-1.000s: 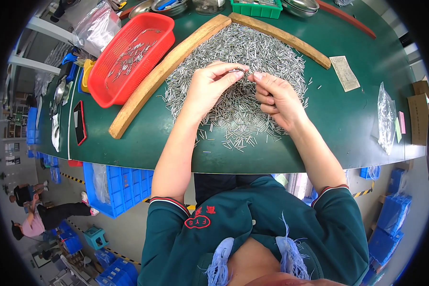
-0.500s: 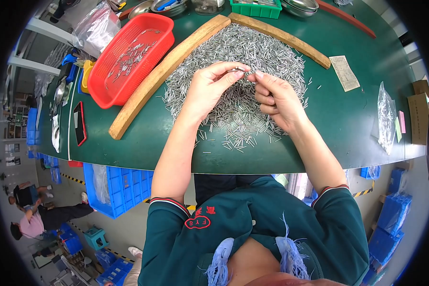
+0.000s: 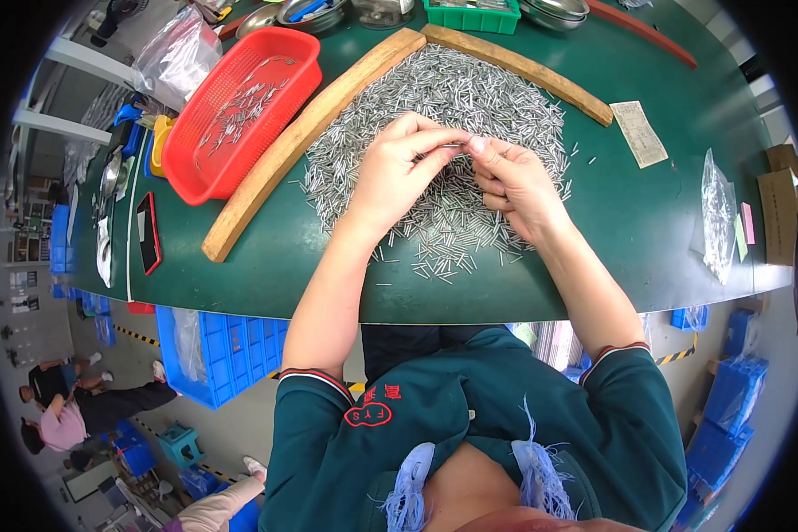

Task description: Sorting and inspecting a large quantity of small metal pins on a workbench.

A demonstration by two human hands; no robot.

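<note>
Above a broad pile of short, thin metal pins, my two hands meet at the fingertips. My left hand is closed in a pinch, thumb below and index finger above, with a small metal pin showing between them. My right hand is closed too, its thumb and index finger pressed at the pin's other end and the remaining fingers curled in. The fingers partly cover the pin, so I cannot tell whether there is more than one.
Two wooden bars border the pile in a wedge. A red perforated basket holding some pins stands at left, beside a phone. Farther right lie a paper slip and a plastic bag. A green bin stands behind.
My fingertips have come closer together, and the left index finger has stretched over toward the right thumb. The left hand has shifted slightly right and down.
</note>
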